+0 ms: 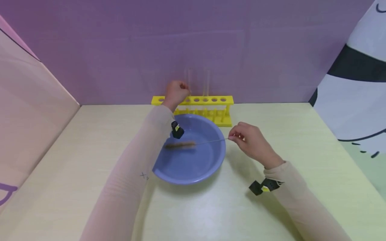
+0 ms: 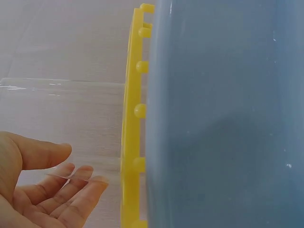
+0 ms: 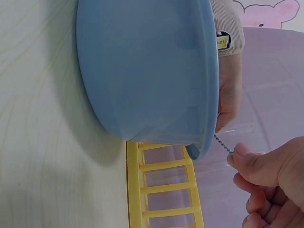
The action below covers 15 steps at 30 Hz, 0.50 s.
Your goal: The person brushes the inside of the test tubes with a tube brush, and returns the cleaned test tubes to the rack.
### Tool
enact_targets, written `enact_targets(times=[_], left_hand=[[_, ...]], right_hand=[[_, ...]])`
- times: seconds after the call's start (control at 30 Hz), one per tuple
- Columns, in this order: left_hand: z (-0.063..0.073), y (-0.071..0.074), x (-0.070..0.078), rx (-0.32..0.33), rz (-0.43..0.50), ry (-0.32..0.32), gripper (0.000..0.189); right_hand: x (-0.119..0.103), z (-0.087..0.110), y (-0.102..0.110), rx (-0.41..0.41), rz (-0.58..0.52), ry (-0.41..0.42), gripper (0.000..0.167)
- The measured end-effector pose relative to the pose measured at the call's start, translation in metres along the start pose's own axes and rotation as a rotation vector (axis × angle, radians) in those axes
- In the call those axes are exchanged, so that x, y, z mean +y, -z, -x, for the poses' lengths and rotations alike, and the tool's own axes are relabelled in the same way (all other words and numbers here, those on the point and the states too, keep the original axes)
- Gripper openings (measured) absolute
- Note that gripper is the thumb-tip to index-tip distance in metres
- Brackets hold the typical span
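Note:
My left hand [image 1: 176, 93] is at the yellow test tube rack [image 1: 221, 100], thumb and fingertips around a clear glass test tube [image 1: 189, 80] standing in it. The left wrist view shows the thumb on one side of the glass and the curled fingers on the other. A second clear test tube [image 1: 206, 82] stands farther right in the rack. With thumb and forefinger, my right hand [image 1: 250, 139] pinches the twisted wire handle [image 3: 223, 144] of a test tube brush. Its brown bristle head [image 1: 181, 145] lies across the blue basin, partly behind the left forearm.
The round blue basin [image 1: 193, 175] stands on the pale wooden table [image 1: 99, 134], just in front of the rack. A purple backdrop [image 1: 120, 50] rises behind the rack. Printed panels flank the table on both sides. Each wrist wears a small black device.

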<state>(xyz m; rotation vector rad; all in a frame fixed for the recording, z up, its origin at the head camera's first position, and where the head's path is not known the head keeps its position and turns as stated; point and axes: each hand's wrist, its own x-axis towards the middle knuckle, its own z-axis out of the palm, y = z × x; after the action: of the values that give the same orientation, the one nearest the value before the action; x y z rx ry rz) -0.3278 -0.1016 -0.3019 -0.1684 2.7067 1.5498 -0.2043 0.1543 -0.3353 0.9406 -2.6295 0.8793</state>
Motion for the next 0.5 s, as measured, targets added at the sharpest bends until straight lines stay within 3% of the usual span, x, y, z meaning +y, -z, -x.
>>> enact_targets(times=[0.33,0.5], left_hand=[[0.001,0.007,0.000,-0.028,0.006,0.030,0.019],[0.009,0.017,0.003,-0.003,0.013,0.064,0.039]], right_hand=[[0.002,-0.002,0.004,-0.088,-0.008,-0.010,0.005],[0.006,-0.002,0.011,-0.145,-0.014,-0.001,0.004]])
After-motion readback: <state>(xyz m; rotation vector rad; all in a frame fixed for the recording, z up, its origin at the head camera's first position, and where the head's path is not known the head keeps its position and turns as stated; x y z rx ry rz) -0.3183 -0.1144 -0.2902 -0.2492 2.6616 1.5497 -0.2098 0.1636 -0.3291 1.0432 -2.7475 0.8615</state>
